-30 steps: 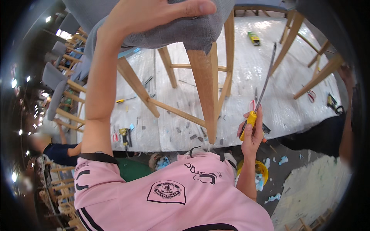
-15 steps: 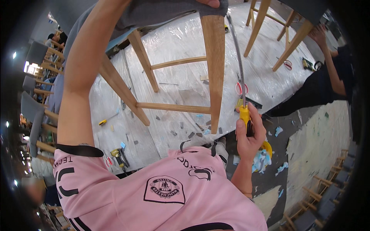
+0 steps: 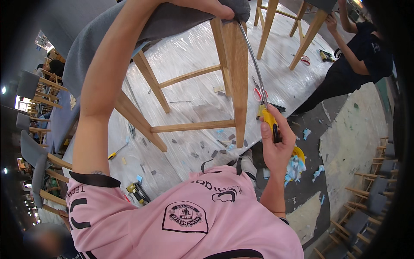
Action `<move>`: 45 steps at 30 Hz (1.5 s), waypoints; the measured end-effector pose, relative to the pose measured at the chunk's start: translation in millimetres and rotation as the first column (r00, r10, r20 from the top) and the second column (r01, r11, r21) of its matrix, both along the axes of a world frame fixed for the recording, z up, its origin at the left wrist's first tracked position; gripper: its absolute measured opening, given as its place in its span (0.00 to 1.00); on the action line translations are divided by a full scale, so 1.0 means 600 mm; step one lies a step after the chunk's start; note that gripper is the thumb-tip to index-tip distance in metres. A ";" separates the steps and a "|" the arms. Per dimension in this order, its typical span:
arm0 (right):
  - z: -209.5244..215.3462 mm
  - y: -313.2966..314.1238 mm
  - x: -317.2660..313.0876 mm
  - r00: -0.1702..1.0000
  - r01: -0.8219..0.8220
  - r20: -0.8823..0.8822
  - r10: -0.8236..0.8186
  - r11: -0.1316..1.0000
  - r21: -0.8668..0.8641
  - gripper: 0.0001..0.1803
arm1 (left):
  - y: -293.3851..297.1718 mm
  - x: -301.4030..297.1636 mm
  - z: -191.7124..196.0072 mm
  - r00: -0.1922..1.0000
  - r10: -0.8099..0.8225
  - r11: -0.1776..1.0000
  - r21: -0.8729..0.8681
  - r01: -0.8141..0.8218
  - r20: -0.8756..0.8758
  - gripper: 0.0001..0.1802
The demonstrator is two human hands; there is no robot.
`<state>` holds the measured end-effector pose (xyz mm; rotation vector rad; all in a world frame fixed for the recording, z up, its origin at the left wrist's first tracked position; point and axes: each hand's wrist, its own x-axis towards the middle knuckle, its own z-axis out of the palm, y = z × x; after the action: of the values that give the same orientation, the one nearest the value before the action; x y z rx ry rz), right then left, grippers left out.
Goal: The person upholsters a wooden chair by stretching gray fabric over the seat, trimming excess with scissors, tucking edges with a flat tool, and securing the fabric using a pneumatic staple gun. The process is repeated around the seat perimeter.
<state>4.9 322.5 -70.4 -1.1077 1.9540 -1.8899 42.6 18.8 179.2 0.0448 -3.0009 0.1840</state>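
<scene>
A chair with a grey fabric seat point(image 3: 181, 20) and wooden legs stands before me on a plastic-covered table. At the top, my left hand point(image 3: 207, 6) grips the seat's corner, its thumb pressed on the cloth; its other fingers are mostly hidden. My right hand point(image 3: 279, 142) is wrapped round the yellow and black handle of a long screwdriver point(image 3: 270, 117). Its thin metal shaft, slightly bowed in view, slants up beside the near right leg point(image 3: 238, 77). The tip meets the seat's underside edge next to that leg's top, close to my left thumb.
Red-handled scissors point(image 3: 260, 94) and a staple gun point(image 3: 271, 108) lie at the table's right edge point(image 3: 297, 96). Scraps litter the plastic. A yellow bin point(image 3: 298, 156) holds blue scraps below. Across the table, a co-worker point(image 3: 366, 52) handles another chair point(image 3: 312, 34). More chairs point(image 3: 366, 216) line the right.
The view has shifted, and more of my left hand shows on the seat. The screwdriver's shaft tilts further left, its tip nearer the top of the leg. Both hands keep their holds.
</scene>
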 end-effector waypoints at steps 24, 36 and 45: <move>-0.079 -0.014 -0.003 0.998 -0.029 0.052 0.036 0.990 -0.141 0.20 | -0.020 -0.022 0.032 0.987 0.149 0.961 0.225 -0.160 0.065 0.44; -0.028 0.023 -0.001 0.990 -0.047 0.135 0.045 0.999 0.010 0.18 | -0.031 -0.021 0.017 0.999 -0.040 0.919 0.394 0.034 0.005 0.38; -0.066 -0.016 0.006 0.999 0.002 -0.037 -0.006 0.995 -0.095 0.17 | -0.053 -0.036 0.000 0.998 -0.009 0.911 0.412 -0.015 0.056 0.38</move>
<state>8.6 313.0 -110.1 -1.1733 1.9040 -1.9974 21.3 -12.7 179.0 0.0874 -3.0373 -0.4600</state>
